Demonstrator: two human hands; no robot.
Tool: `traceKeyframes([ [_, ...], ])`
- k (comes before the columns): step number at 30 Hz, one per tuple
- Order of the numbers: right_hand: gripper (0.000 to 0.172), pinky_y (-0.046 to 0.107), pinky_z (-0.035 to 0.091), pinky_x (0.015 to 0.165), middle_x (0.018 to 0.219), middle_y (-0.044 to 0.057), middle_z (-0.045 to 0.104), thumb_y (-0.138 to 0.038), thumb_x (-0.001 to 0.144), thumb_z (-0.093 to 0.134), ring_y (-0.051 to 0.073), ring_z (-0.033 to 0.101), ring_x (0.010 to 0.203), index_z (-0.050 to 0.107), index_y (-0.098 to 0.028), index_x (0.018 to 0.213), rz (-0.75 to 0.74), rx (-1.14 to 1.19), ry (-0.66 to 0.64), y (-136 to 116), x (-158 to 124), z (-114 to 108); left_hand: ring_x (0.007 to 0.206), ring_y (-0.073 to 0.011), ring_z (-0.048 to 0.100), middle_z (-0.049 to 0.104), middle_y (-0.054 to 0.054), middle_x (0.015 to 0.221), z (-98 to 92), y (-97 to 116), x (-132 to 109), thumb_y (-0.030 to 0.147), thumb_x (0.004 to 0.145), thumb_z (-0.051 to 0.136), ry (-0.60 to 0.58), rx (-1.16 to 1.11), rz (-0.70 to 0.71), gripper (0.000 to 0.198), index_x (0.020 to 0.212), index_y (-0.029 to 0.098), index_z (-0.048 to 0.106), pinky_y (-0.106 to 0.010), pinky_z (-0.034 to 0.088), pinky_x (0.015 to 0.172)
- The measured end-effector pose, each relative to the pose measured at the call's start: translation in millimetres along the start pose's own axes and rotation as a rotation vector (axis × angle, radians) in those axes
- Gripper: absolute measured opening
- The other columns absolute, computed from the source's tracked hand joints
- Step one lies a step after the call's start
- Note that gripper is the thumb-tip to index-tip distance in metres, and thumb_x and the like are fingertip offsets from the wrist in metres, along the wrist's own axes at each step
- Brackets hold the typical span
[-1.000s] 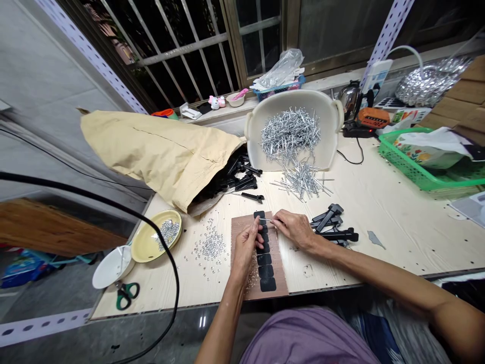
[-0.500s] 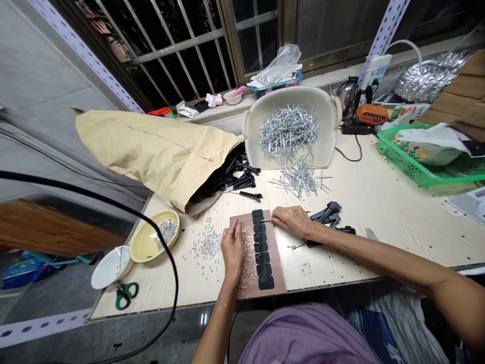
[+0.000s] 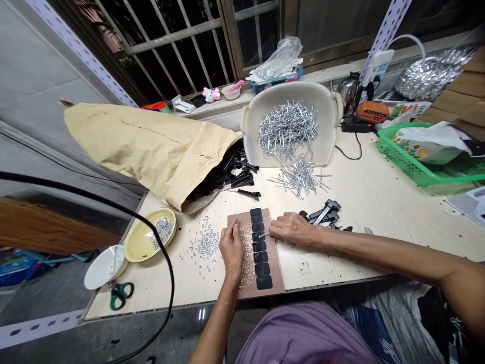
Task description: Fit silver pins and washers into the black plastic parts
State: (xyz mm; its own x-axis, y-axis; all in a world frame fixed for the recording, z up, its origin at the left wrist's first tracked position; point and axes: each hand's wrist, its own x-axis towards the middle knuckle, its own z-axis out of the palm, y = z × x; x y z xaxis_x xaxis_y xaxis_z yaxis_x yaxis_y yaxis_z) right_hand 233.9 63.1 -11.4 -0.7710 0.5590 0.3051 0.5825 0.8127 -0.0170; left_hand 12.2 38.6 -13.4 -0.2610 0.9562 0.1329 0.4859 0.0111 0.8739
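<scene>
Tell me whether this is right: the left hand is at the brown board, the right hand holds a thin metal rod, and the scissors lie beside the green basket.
Wrong about the scissors: the head view shows them beside the white bowl. The left hand is at the brown board; the right hand holds a thin metal rod.

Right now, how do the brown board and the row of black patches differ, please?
The brown board is wider, while the row of black patches forms a narrow strip. The board is one continuous rectangle, whereas the row is divided into rounded blocks. Pale specks litter the board's left side, but the row looks mostly free of them. Both are longer than wide.
</scene>
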Motion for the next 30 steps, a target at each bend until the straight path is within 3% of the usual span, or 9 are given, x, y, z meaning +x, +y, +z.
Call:
traceKeyframes([
  [3,0.027,0.023,0.023,0.050,0.060,-0.003,0.049,-0.015,0.097,0.029,0.008,0.033,0.049,0.049,-0.015,0.078,0.093,-0.008,-0.006,0,0,0,0.105,-0.0212,0.057,0.063,-0.009,0.109,-0.4,2,-1,0.041,0.087,0.047,0.005,0.000,-0.015,0.037,0.112,0.019,0.064,-0.035,0.041,0.094],
  [6,0.027,0.023,0.025,0.051,0.062,-0.003,0.050,-0.013,0.096,0.028,0.007,0.035,0.051,0.049,-0.016,0.080,-0.128,0.060,-0.047,3,3,-3,0.105,-0.0213,0.057,0.064,-0.009,0.109,-0.8,4,-1,0.041,0.087,0.048,0.007,-0.011,-0.022,0.035,0.109,0.019,0.065,-0.034,0.042,0.093],
  [7,0.028,0.023,0.025,0.050,0.062,-0.003,0.050,-0.014,0.097,0.027,0.007,0.035,0.051,0.049,-0.016,0.080,-0.133,0.079,-0.051,6,5,-5,0.105,-0.0213,0.057,0.064,-0.009,0.108,-0.8,4,-1,0.040,0.087,0.048,0.011,-0.014,-0.019,0.035,0.108,0.019,0.066,-0.034,0.042,0.093],
  [11,0.043,0.023,0.022,0.045,0.052,-0.004,0.044,-0.019,0.099,0.014,0.006,0.026,0.043,0.050,-0.015,0.077,0.089,0.103,-0.069,11,12,-9,0.104,-0.0212,0.057,0.064,-0.009,0.108,-0.2,4,-1,0.040,0.087,0.048,0.033,-0.021,-0.003,0.036,0.109,0.019,0.065,-0.034,0.042,0.092],
  [15,0.034,0.022,0.025,0.046,0.058,-0.004,0.050,-0.018,0.098,0.021,0.007,0.030,0.046,0.050,-0.018,0.080,-0.105,0.179,-0.124,4,12,-13,0.104,-0.0215,0.057,0.064,-0.009,0.108,0.8,3,-1,0.041,0.087,0.047,0.044,-0.020,-0.012,0.036,0.109,0.019,0.066,-0.034,0.042,0.092],
  [19,0.036,0.023,0.022,0.045,0.055,-0.003,0.048,-0.019,0.098,0.019,0.008,0.029,0.045,0.049,-0.016,0.079,0.088,0.098,-0.154,5,11,-17,0.105,-0.0213,0.057,0.064,-0.009,0.109,1.1,3,-1,0.041,0.088,0.046,0.043,-0.007,-0.004,0.037,0.110,0.019,0.065,-0.035,0.041,0.094],
  [22,0.030,0.023,0.023,0.049,0.062,-0.003,0.052,-0.017,0.097,0.024,0.008,0.034,0.049,0.049,-0.017,0.081,-0.150,0.115,-0.137,4,9,-13,0.105,-0.0212,0.057,0.064,-0.009,0.110,1.2,2,0,0.041,0.088,0.045,0.039,-0.015,0.000,0.037,0.111,0.018,0.064,-0.035,0.040,0.094],
  [27,0.029,0.026,0.018,0.049,0.064,-0.001,0.053,-0.023,0.097,0.030,0.008,0.035,0.050,0.049,-0.016,0.077,0.018,0.021,-0.057,5,7,-1,0.103,-0.0214,0.058,0.065,-0.009,0.108,1.2,1,0,0.041,0.087,0.047,0.061,-0.028,-0.007,0.035,0.107,0.019,0.066,-0.034,0.041,0.093],
  [30,0.031,0.026,0.018,0.050,0.064,-0.001,0.053,-0.027,0.097,0.031,0.008,0.035,0.050,0.050,-0.016,0.075,0.029,0.014,-0.025,9,7,4,0.104,-0.0211,0.058,0.065,-0.009,0.107,0.6,2,-1,0.041,0.087,0.047,0.053,-0.026,-0.004,0.036,0.108,0.019,0.066,-0.033,0.042,0.092],
])
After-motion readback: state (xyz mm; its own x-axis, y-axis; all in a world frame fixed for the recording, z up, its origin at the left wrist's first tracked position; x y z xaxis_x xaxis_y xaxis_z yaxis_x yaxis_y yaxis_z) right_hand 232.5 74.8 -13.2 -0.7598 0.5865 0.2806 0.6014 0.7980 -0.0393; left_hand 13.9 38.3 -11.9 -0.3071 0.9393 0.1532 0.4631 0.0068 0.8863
